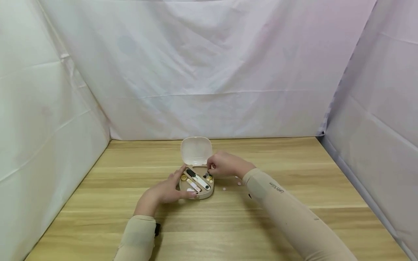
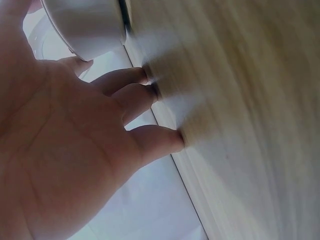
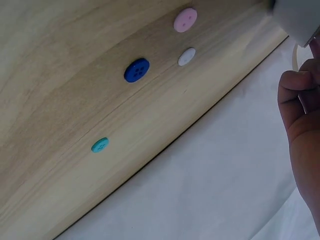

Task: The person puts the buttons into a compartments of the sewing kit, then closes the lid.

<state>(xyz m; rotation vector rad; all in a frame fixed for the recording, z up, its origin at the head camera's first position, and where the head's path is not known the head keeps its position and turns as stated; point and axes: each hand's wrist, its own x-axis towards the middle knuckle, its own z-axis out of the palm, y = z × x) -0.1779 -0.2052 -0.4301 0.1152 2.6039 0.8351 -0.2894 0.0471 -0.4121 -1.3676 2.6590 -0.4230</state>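
Note:
A small sewing box [image 1: 205, 196] stands on the table with its clear-topped lid [image 1: 196, 150] raised at the back. My left hand [image 1: 166, 189] grips its left side, thumb along the front edge and forefinger at the back corner. The other fingers touch the tabletop in the left wrist view. My right hand [image 1: 225, 164] is over the right compartment, fingertips pinching a small dark button, mostly hidden. Below them lie several buttons [image 1: 209, 179], black, grey and yellow. A white-handled tool with a black end [image 1: 200, 181] lies across the middle. To its left sit a gold ring-shaped piece [image 1: 184, 177] and a patterned strip [image 1: 194, 185].
Loose buttons lie on the wooden table [image 1: 261, 232] right of the box. In the right wrist view they are a blue button [image 3: 136, 70], a pink button [image 3: 185, 20], a white button [image 3: 187, 56] and a teal button [image 3: 100, 145]. White cloth [image 1: 212, 72] hangs behind.

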